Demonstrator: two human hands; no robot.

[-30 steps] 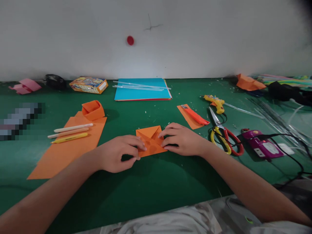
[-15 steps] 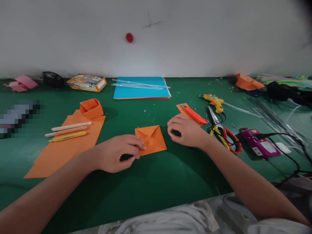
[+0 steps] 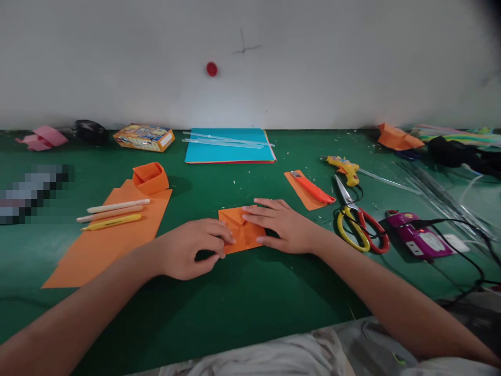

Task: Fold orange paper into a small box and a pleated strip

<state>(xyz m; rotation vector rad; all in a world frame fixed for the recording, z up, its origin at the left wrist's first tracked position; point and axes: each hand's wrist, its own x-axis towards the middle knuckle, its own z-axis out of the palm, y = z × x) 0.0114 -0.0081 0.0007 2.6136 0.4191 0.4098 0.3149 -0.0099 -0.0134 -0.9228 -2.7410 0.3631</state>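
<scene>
Orange folded paper square [image 3: 246, 238] flat mid-table [image 3: 235, 313], left hand [image 3: 188, 246] loosely half-curled, fingertips on its left side, right hand [image 3: 284, 228] spread across its right (neither seems to pinch) — steady left, even pressure along the creases should serve best

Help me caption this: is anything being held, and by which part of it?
Nothing looks lifted: the left hand touches the left side of the folded orange paper, the right hand lies over its right side; any pinch cannot be made out.
</scene>
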